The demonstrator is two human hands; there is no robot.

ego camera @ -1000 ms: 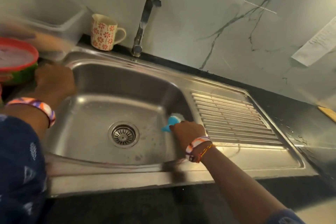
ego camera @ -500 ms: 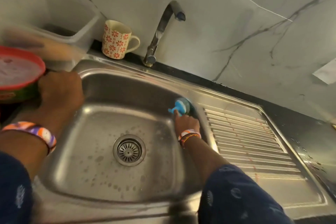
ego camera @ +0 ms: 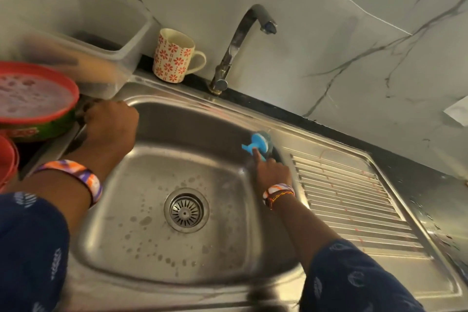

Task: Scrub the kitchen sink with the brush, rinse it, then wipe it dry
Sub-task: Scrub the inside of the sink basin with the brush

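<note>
The right hand [ego camera: 272, 167], gripping the blue brush [ego camera: 259, 145], climbs from mid-wall to the sink's [ego camera: 177, 114] far right corner, scrubbing still underway, while the left hand [ego camera: 110, 126] stays curled on the left rim.

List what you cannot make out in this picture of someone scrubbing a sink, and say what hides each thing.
Head view only:
- Left hand: its fingers curl over the sink rim, out of sight.
- Brush: bristles face the basin wall, hidden behind its blue back.
- Red bowl: cut off by the left edge.
- Clear tub: blurred, contents unreadable.
- Paper on the wall: cut off by the right edge.
</note>
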